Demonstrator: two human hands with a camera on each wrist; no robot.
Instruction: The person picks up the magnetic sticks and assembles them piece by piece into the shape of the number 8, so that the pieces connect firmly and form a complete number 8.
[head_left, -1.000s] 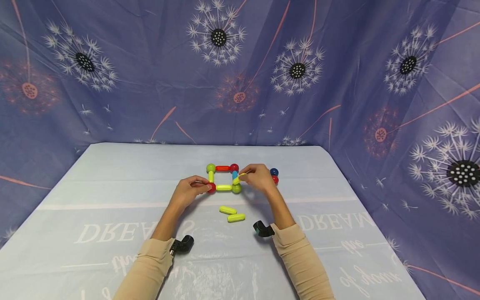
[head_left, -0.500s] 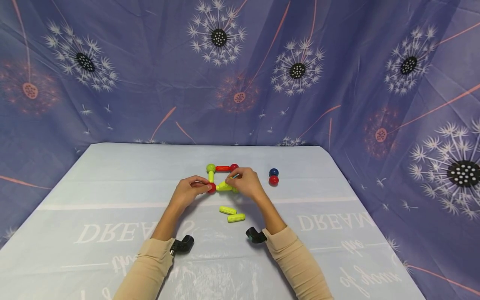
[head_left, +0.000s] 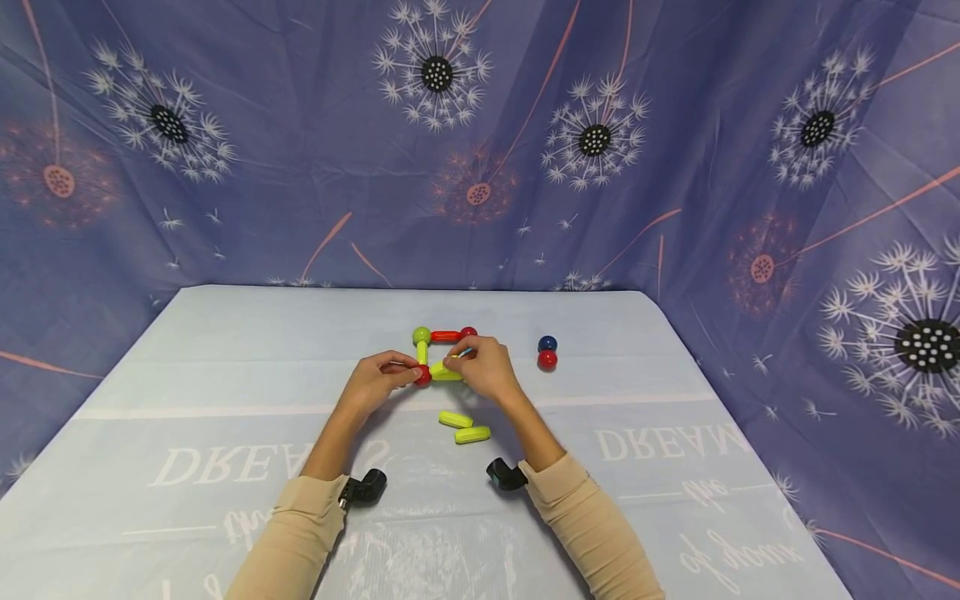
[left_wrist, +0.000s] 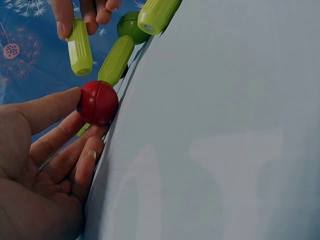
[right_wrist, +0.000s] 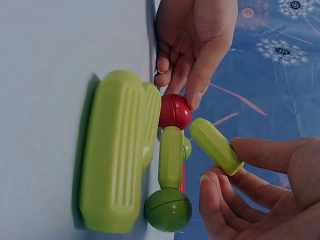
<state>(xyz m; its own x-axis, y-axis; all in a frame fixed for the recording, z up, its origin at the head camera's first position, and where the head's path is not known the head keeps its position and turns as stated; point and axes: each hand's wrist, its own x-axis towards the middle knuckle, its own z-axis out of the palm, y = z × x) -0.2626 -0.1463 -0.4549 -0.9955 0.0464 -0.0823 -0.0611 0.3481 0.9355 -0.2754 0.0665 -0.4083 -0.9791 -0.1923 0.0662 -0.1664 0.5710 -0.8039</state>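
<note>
On the table lies a square of plastic rods and balls. My left hand (head_left: 373, 383) pinches its near-left red ball (left_wrist: 98, 103) between thumb and fingers. My right hand (head_left: 489, 368) holds a loose yellow-green rod (right_wrist: 214, 145) by one end. In the right wrist view, the rod's free end points at the red ball but stands apart from it. A yellow-green rod (right_wrist: 171, 157) joins that red ball to a green ball (right_wrist: 168, 210). The far side has a red rod (head_left: 446, 337) between a green ball (head_left: 422, 335) and a dark red ball (head_left: 468, 332). My right hand hides the square's right side in the head view.
Two loose yellow-green rods, one angled (head_left: 455, 420) and one nearly level (head_left: 472, 435), lie in front of the square. A blue ball (head_left: 547, 343) and a red ball (head_left: 547, 361) sit to the right. Patterned fabric (head_left: 315, 167) hangs behind the table.
My right hand has moved left with the rod, from the square's right side toward the red ball. My left hand has stayed on that ball.
</note>
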